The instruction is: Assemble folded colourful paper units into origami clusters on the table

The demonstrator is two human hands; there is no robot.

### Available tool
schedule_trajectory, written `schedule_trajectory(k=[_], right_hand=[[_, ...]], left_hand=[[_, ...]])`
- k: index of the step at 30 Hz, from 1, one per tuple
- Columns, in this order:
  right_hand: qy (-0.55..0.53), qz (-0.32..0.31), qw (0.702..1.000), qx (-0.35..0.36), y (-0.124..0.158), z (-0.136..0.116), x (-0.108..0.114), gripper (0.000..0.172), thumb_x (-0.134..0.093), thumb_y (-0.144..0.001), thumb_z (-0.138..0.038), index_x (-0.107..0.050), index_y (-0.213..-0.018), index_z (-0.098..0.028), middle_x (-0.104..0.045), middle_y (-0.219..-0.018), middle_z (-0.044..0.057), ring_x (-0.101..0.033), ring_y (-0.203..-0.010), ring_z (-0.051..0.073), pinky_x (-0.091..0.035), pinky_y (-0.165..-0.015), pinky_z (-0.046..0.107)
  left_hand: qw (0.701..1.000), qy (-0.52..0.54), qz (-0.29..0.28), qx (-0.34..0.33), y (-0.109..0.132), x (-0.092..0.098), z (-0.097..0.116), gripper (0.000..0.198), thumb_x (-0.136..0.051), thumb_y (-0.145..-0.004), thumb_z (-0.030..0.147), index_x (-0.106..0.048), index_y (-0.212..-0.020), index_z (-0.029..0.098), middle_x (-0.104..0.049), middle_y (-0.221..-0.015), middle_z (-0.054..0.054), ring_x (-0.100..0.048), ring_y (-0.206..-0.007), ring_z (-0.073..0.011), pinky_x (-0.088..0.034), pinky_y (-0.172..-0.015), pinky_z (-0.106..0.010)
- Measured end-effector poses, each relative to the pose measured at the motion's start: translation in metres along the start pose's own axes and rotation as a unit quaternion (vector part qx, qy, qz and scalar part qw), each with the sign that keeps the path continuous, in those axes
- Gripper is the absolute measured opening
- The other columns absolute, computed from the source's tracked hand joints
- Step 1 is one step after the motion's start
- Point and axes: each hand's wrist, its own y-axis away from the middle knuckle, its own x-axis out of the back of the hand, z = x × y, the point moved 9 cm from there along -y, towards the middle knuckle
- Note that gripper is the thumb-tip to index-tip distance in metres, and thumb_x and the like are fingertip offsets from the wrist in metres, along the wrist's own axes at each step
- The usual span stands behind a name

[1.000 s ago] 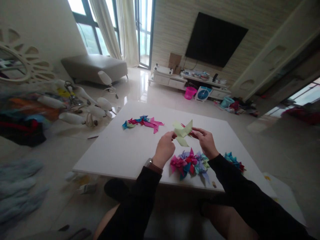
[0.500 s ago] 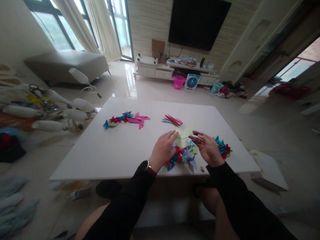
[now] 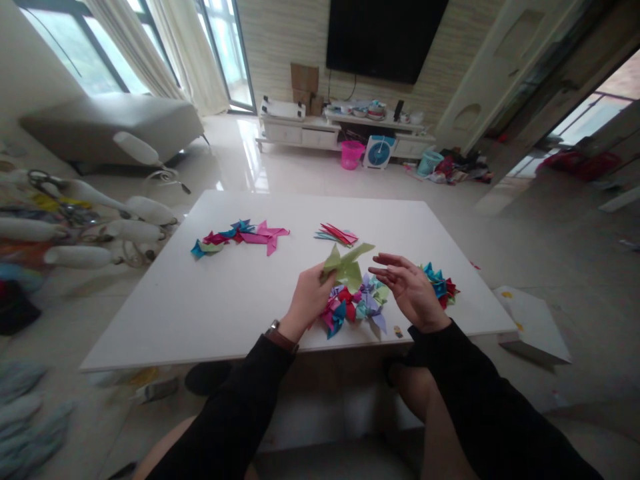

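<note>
Two bare hands are working above a white counter [image 3: 200,320]. The left hand [image 3: 306,299] is pinching a green folded paper [image 3: 347,267] with its fingers closed on one edge, above the near side; the right hand [image 3: 414,295] is hovering just beside it, fingers loosely parted, holding nothing. The step in hand seems to be turning or shaping this one piece; the next move is probably calling for a light pinch on a thin flap, the left hand steadying. On the counter, a coloured paper row [image 3: 235,233] is lying at left, slim folded strips [image 3: 337,233] are resting beyond the green piece, a mixed paper pile [image 3: 353,307] is sitting on its near side, and a blue-and-red cluster [image 3: 440,287] is lying at right. Around it, a grey ottoman [image 3: 115,123] and a white-shaded lamp [image 3: 147,209] are standing at left, a pink basket [image 3: 352,155] and a blue-fronted fan [image 3: 379,152] are standing ahead below a dark screen [image 3: 387,40], and a white box [image 3: 540,327] is lying at right.
</note>
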Motion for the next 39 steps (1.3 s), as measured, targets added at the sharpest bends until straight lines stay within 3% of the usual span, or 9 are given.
schedule_trajectory(k=[4, 9, 14, 19, 24, 39], right_hand=[[0.075, 0.034, 0.996, 0.025, -0.004, 0.002, 0.011, 0.027, -0.077, -0.072, -0.032, -0.075, -0.098, -0.025, -0.073, -0.114, 0.004, -0.067, -0.104, 0.022, -0.047, -0.083, 0.031], [0.079, -0.004, 0.994, -0.071, -0.006, 0.037, 0.001, 0.030, -0.073, -0.074, -0.045, -0.075, -0.092, -0.021, -0.074, -0.105, 0.005, -0.065, -0.097, 0.022, -0.046, -0.076, 0.030], [0.014, -0.021, 0.995, -0.098, -0.005, 0.051, -0.016, 0.032, -0.081, -0.068, -0.047, -0.075, -0.086, -0.021, -0.075, -0.095, 0.003, -0.064, -0.089, 0.020, -0.046, -0.075, 0.029], [-0.006, -0.002, 0.996, -0.084, -0.006, 0.049, -0.017, 0.034, -0.089, -0.061, -0.046, -0.076, -0.079, -0.020, -0.073, -0.079, 0.001, -0.062, -0.078, 0.017, -0.047, -0.071, 0.027], [0.011, 0.004, 0.996, -0.091, -0.006, 0.052, -0.014, 0.038, -0.094, -0.055, -0.044, -0.076, -0.077, -0.020, -0.072, -0.077, 0.000, -0.062, -0.072, 0.015, -0.047, -0.066, 0.026], [0.010, 0.017, 0.996, -0.083, -0.007, 0.055, -0.013, 0.040, -0.097, -0.046, -0.038, -0.070, -0.068, -0.018, -0.068, -0.067, -0.003, -0.059, -0.062, 0.011, -0.046, -0.060, 0.024]], left_hand=[[0.965, 0.239, -0.034, 0.102, -0.003, -0.012, -0.020, 0.036, -0.071, -0.084, 0.040, -0.074, -0.101, 0.009, -0.077, -0.101, -0.014, -0.071, -0.090, -0.0253, -0.054, -0.083, -0.037], [0.909, 0.364, -0.075, 0.189, 0.006, -0.026, -0.021, 0.038, -0.079, -0.073, 0.035, -0.074, -0.101, 0.010, -0.077, -0.096, -0.012, -0.071, -0.086, -0.0220, -0.052, -0.086, -0.035], [0.910, 0.345, -0.081, 0.217, 0.011, -0.028, -0.023, 0.022, -0.072, -0.072, 0.025, -0.074, -0.090, 0.011, -0.076, -0.090, -0.009, -0.067, -0.082, -0.0188, -0.050, -0.076, -0.028], [0.915, 0.312, -0.144, 0.212, 0.016, -0.036, -0.017, 0.026, -0.070, -0.075, 0.026, -0.074, -0.095, 0.011, -0.076, -0.091, -0.009, -0.066, -0.079, -0.0180, -0.049, -0.073, -0.027], [0.927, 0.265, -0.173, 0.200, 0.020, -0.036, -0.015, 0.024, -0.070, -0.078, 0.029, -0.074, -0.092, 0.010, -0.075, -0.085, -0.008, -0.065, -0.072, -0.0165, -0.048, -0.069, -0.026], [0.933, 0.245, -0.176, 0.196, 0.020, -0.034, -0.013, 0.033, -0.068, -0.081, 0.035, -0.074, -0.102, 0.011, -0.076, -0.093, -0.009, -0.067, -0.080, -0.0188, -0.051, -0.073, -0.029]])
